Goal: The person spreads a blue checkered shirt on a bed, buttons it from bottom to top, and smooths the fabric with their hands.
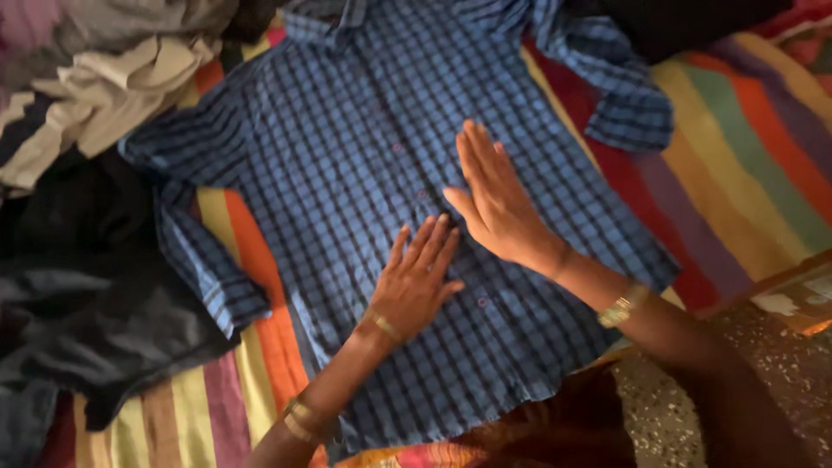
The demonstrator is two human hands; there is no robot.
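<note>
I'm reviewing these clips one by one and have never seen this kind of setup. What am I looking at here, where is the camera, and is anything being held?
There is no machine here: a person works with two bare hands, and the single picture comes from a camera worn on their head, looking down. A blue checked shirt lies spread flat, buttoned front up, on a striped, many-coloured cloth. The left hand and right hand both lie open and flat on the shirt's front, near the button line. Neither hand grips anything. Both wrists wear gold bangles. A heap of other clothes, pale and dark, sits at the left edge.
</note>
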